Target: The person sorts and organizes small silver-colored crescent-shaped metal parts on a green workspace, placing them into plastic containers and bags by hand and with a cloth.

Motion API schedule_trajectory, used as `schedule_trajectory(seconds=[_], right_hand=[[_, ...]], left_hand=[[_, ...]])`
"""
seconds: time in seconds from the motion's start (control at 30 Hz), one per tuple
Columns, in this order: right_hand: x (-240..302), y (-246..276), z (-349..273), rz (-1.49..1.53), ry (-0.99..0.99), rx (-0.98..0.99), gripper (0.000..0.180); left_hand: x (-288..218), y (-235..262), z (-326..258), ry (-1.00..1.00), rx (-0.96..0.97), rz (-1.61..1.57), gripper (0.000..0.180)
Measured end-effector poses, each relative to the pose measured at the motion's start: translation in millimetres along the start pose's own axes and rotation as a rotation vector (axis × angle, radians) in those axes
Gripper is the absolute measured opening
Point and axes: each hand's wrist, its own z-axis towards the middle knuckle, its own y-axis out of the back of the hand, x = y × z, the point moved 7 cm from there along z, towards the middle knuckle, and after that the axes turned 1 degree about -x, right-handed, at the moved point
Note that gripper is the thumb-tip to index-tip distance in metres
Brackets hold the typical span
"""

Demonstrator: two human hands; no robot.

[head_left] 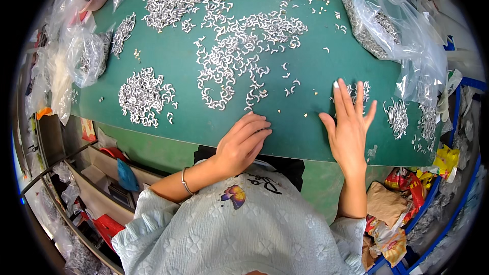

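Note:
Small curved silver metal parts [239, 56] lie scattered over a green table [183, 56], thick at the back and thinning toward me. My left hand [243, 141] rests at the near edge with fingers curled, fingertips touching the mat just below the nearest parts; whether it pinches one I cannot tell. My right hand [350, 125] lies flat on the mat, fingers spread, its fingertips by a small cluster of parts [356, 90]. A separate heap of parts [145, 97] sits to the left. A silver bracelet [186, 182] circles my left wrist.
A clear plastic bag of parts [392, 30] stands at the back right, with more bags [86, 56] along the left edge. Small piles [398, 117] lie right of my right hand. Crumpled wrappers [402, 214] fill bins at the lower right; shelves [102, 173] run under the table's left.

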Motion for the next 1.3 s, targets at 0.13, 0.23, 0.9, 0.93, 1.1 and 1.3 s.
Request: schedule_trajectory(seconds=[0.13,0.23,0.9,0.93,1.1,1.3], right_hand=[[20,8,5,0.087,0.057,-0.002,0.064],[45,0,15,0.172,0.193,0.017,0.063],[52,5,9,0.343,0.235,0.114,0.057],[53,1,16,0.359,0.255,0.088,0.057],[57,-10,17,0.164,0.283,0.132,0.063],[44,3,1,0.114,0.160,0.097,0.069]], left_hand=[[-2,2,2,0.016,-0.026,-0.010,0.030],[-1,2,2,0.000,0.000,0.003,0.031],[-14,-12,6,-0.082,0.226,0.168,0.044],[-16,-15,5,-0.115,0.261,0.198,0.044],[-10,-10,3,-0.087,0.176,0.100,0.034],[-7,-4,4,-0.027,0.055,0.010,0.027]])
